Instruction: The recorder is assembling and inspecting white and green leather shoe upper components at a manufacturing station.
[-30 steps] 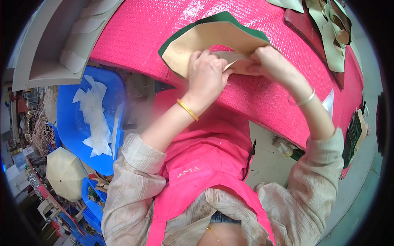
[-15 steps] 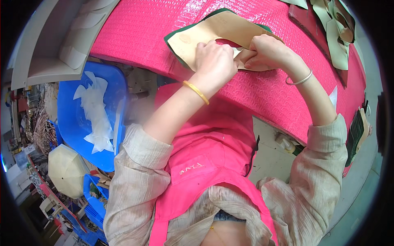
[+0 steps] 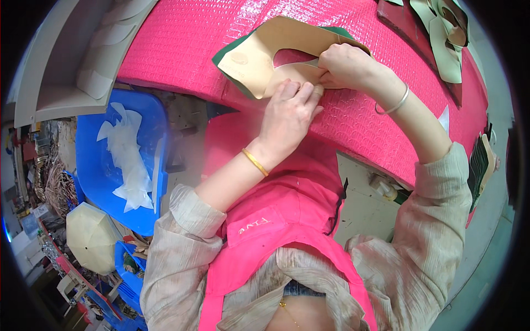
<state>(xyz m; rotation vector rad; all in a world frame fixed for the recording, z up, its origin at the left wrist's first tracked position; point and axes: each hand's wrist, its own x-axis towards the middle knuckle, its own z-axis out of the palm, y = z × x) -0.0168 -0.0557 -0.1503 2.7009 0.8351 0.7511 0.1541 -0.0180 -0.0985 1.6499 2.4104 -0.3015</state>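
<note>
A shoe upper [image 3: 251, 60], tan on its top side with a dark green layer showing at the rim, lies on the pink-covered table around a curved opening. My left hand [image 3: 290, 118], a yellow bangle on its wrist, rests its fingers on the near edge of the upper, pressing there with the thumb apart. My right hand [image 3: 348, 66], wearing a silver bangle, has its fingers curled closed on the right part of the upper beside the opening. Its fingertips are partly hidden. The two hands are close together but apart.
Pale green cut pieces [image 3: 444, 49] lie on a dark red board [image 3: 400, 25] at the far right. A grey bin-like holder [image 3: 52, 83] stands at the left. Below it is a blue tub [image 3: 91, 143] with white scraps [image 3: 130, 154]. A cream stool [image 3: 91, 237] stands lower left.
My left hand has loosened from its pinch, moved slightly down and laid its fingers on the near edge. The upper now lies flatter, its opening more visible. My right hand shifted slightly left.
</note>
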